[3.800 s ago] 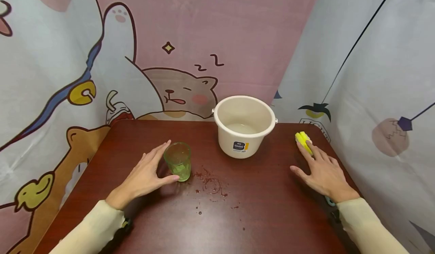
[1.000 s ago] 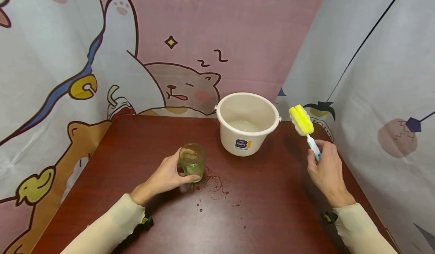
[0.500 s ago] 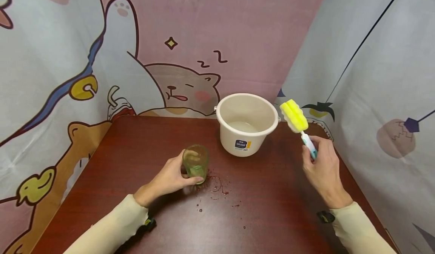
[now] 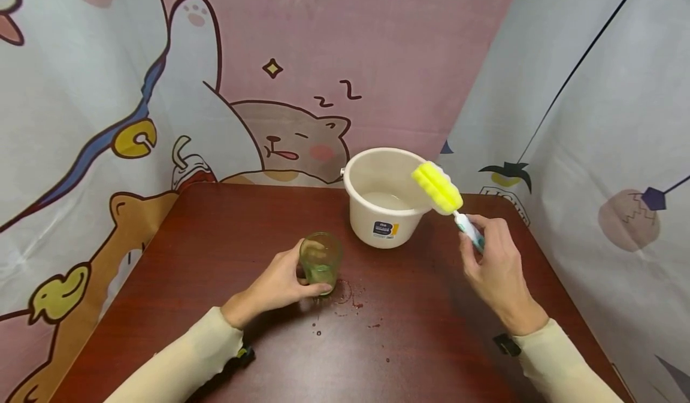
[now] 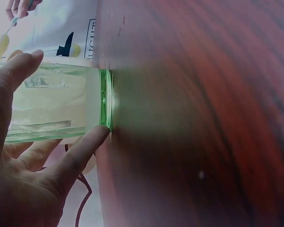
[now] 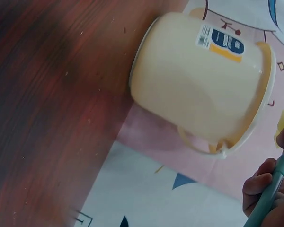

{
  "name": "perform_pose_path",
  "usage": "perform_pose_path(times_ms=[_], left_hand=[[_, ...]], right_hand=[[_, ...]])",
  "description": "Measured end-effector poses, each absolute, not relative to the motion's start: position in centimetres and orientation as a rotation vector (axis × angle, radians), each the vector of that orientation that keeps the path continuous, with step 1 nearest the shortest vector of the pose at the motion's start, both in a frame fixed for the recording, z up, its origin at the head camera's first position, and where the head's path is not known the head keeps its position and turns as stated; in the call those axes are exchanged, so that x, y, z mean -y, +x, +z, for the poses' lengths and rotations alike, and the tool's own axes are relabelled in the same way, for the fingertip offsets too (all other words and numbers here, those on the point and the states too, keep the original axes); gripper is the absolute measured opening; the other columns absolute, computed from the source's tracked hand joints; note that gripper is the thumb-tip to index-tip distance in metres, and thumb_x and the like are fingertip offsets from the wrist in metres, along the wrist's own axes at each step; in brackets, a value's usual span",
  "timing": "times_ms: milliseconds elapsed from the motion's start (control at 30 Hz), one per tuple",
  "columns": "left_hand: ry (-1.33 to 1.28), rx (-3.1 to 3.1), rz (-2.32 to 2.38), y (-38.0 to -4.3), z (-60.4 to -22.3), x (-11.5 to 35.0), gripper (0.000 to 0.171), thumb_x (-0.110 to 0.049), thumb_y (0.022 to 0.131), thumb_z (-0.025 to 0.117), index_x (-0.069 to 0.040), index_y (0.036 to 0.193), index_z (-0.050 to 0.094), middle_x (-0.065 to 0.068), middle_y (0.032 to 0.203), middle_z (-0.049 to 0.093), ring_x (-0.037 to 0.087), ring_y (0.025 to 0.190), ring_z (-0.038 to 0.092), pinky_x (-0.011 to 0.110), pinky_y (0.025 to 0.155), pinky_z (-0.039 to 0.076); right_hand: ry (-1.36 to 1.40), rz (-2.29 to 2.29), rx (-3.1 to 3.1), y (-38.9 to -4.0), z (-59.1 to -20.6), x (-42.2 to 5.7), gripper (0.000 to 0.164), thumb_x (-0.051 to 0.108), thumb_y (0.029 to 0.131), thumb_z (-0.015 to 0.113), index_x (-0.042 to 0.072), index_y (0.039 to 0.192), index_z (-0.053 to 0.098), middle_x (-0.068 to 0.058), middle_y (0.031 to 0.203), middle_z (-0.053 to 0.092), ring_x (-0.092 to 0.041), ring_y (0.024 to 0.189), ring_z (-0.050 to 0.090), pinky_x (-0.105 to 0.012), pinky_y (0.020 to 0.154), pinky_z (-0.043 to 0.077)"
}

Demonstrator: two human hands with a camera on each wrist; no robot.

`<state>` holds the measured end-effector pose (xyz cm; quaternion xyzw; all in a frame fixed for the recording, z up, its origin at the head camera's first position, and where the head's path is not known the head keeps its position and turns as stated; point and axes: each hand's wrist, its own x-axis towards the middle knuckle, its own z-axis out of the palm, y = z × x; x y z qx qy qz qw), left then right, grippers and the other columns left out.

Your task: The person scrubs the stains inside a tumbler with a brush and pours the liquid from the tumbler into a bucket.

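Observation:
My left hand (image 4: 272, 286) grips a green-tinted drinking glass (image 4: 321, 259), fingers behind it and thumb across the front near its base. In the left wrist view the glass (image 5: 61, 101) has its thick green base right at the tabletop. On the other side, my right hand (image 4: 498, 268) holds a sponge bottle brush (image 4: 438, 188) by its white and teal handle. The yellow sponge head points up and left, overlapping the right rim of a cream bucket (image 4: 372, 226) in the head view. The teal handle (image 6: 270, 191) lies between curled fingers in the right wrist view.
The bucket stands at the back of the dark red-brown wooden table (image 4: 420, 331), with a little water inside. Water drops and a wet ring (image 4: 345, 292) mark the wood right of the glass. Cartoon-printed cloth (image 4: 302, 139) hangs behind and at both sides.
My left hand has come round the glass and shifted it rightward. My right hand has picked up the brush from the right side, and its sponge head has swung left toward the bucket.

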<state>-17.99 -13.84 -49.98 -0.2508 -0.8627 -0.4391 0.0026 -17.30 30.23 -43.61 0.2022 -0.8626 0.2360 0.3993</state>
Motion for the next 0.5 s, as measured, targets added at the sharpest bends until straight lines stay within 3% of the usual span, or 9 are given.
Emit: perform_pose_path(times_ms=[233, 333, 433, 500], left_hand=[[-0.828, 2.706, -1.392, -18.0, -50.0, 13.0, 0.078, -0.042, 0.089, 0.104, -0.015, 0.15, 0.064, 0.005, 0.136, 0.083, 0.015, 0.114, 0.083, 0.032, 0.094, 0.069], [-0.834, 2.713, -1.367, -17.9, -49.9, 12.8, 0.078, -0.041, 0.089, 0.105, -0.016, 0.15, 0.064, 0.005, 0.137, 0.082, 0.015, 0.115, 0.083, 0.034, 0.096, 0.068], [-0.852, 2.708, -1.352, -17.9, -49.9, 12.5, 0.078, -0.04, 0.088, 0.105, -0.016, 0.15, 0.064, 0.005, 0.135, 0.083, 0.015, 0.115, 0.083, 0.035, 0.098, 0.068], [-0.862, 2.707, -1.354, -17.9, -49.9, 12.2, 0.078, -0.038, 0.087, 0.106, -0.017, 0.149, 0.064, 0.004, 0.134, 0.083, 0.015, 0.115, 0.083, 0.034, 0.098, 0.068]], right_hand=[[0.64, 0.529, 2.252, -16.7, -43.0, -29.0, 0.047, 0.0, 0.099, 0.081, -0.007, 0.143, 0.066, -0.023, 0.116, 0.065, -0.022, 0.09, 0.062, -0.015, 0.082, 0.056], [0.719, 0.486, 2.267, -16.6, -42.7, -28.7, 0.039, 0.02, 0.115, 0.068, -0.006, 0.144, 0.066, -0.022, 0.119, 0.066, -0.021, 0.086, 0.064, -0.023, 0.073, 0.062], [0.806, 0.419, 2.262, -16.7, -42.4, -28.2, 0.049, 0.036, 0.122, 0.052, -0.005, 0.145, 0.068, -0.021, 0.121, 0.068, -0.022, 0.083, 0.067, -0.034, 0.067, 0.065], [0.866, 0.387, 2.237, -16.8, -42.1, -27.9, 0.051, 0.038, 0.122, 0.05, -0.004, 0.144, 0.07, -0.021, 0.119, 0.069, -0.023, 0.083, 0.069, -0.038, 0.066, 0.065]])
